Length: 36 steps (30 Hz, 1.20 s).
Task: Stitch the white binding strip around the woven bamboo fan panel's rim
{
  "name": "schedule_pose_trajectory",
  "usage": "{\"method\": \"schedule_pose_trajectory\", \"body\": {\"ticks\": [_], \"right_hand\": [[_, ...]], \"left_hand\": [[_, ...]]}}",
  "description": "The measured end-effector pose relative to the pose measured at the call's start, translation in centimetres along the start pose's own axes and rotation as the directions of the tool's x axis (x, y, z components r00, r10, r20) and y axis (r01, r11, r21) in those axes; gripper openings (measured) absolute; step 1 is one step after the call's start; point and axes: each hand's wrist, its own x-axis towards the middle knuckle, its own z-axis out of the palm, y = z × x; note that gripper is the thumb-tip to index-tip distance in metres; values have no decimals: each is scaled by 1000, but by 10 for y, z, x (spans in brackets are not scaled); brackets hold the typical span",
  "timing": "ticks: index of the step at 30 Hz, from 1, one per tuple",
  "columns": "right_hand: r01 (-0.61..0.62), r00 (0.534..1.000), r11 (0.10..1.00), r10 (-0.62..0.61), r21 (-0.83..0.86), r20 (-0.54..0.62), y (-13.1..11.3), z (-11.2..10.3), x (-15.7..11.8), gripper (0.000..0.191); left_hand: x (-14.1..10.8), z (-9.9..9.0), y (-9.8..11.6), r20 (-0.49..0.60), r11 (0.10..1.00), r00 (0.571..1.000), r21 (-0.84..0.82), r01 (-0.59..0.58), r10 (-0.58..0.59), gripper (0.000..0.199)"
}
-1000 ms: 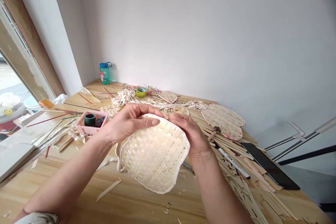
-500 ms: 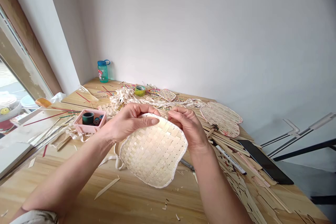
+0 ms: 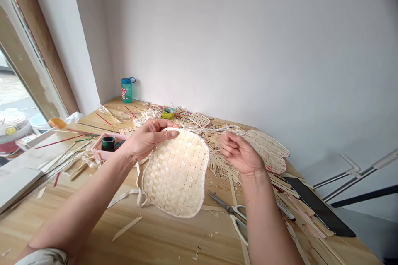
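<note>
My left hand [image 3: 149, 138] grips the top edge of a woven bamboo fan panel [image 3: 175, 172], which has a pale binding around its rim. A loose white binding strip [image 3: 124, 196] trails from the panel's lower left onto the table. My right hand [image 3: 239, 153] is off the panel, to its right, with loosely curled fingers holding nothing. It hangs above scattered bamboo strips [image 3: 222, 165]. Below that wrist lie steel scissors [image 3: 228, 207] with pale handles, partly hidden by my forearm.
A wooden table [image 3: 161, 232] is littered with bamboo offcuts. On it are a pink box of thread spools [image 3: 104, 145], a teal water bottle [image 3: 126, 90], a tape roll [image 3: 168, 113], two woven fans [image 3: 267, 151], a marker [image 3: 285, 210] and a black tablet [image 3: 320, 207].
My right hand has let go of the panel and moved right. The panel has tilted upright in my left hand. The scissors now show more fully, and the view has shifted slightly.
</note>
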Motion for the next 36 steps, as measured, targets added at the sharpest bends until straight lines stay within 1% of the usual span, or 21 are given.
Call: {"method": "schedule_pose_trajectory", "body": {"ticks": [6, 8, 10, 13, 15, 17, 19, 21, 24, 27, 29, 31, 32, 33, 34, 36], "right_hand": [[53, 992, 997, -46, 53, -117, -19, -20, -7, 31], [89, 981, 995, -81, 44, -175, -21, -25, -8, 33], [148, 959, 989, -138, 22, -249, -22, -30, -9, 38], [265, 903, 964, -249, -2, -351, -20, -34, -7, 41], [332, 870, 943, -302, 10, -391, -20, -36, -5, 41], [380, 851, 924, -330, 46, -410, -21, -37, -4, 41], [407, 849, 908, -338, 97, -406, -24, -37, -3, 41], [411, 864, 899, -332, 150, -379, -27, -36, -5, 40], [392, 894, 897, -320, 203, -313, -33, -32, -11, 32], [386, 911, 895, -332, 225, -245, -37, -26, -17, 30], [390, 918, 896, -358, 212, -171, -40, -21, -22, 28], [387, 922, 893, -367, 231, -126, -44, -15, -27, 23], [380, 925, 882, -357, 279, -130, -47, -11, -30, 22], [374, 927, 857, -342, 353, -153, -49, -7, -34, 21], [374, 928, 815, -328, 443, -180, -52, -1, -39, 21], [391, 920, 699, -325, 599, -221, -58, 14, -51, 17]], "left_hand": [[0, 0, -3, 4, 999, 1000, 33, -24, 24, 31], [-1, 0, -3, 5, 998, 1000, 56, -29, 29, 32], [-1, 1, -4, 16, 996, 999, 79, -38, 37, 33], [-2, 2, -4, 44, 992, 997, 112, -62, 57, 33], [-2, 4, -4, 54, 990, 997, 129, -61, 55, 33], [-3, 6, -3, 58, 989, 997, 140, -52, 44, 34], [-5, 8, -2, 64, 988, 997, 144, -55, 46, 34], [-6, 10, -2, 73, 988, 996, 139, -67, 58, 32], [-8, 13, -2, 96, 989, 994, 131, -65, 53, 27], [-8, 15, -2, 119, 987, 992, 148, -61, 44, 22], [-9, 16, -1, 131, 980, 988, 171, -100, 78, 19], [-11, 17, 1, 165, 954, 970, 210, -214, 181, 14], [-12, 17, 2, 198, 926, 948, 239, -292, 248, 11], [-13, 18, 4, 243, 887, 918, 270, -374, 312, 7], [-14, 18, 6, 298, 842, 883, 302, -447, 362, 4], [-15, 17, 8, 408, 758, 822, 359, -545, 398, 5]]}}
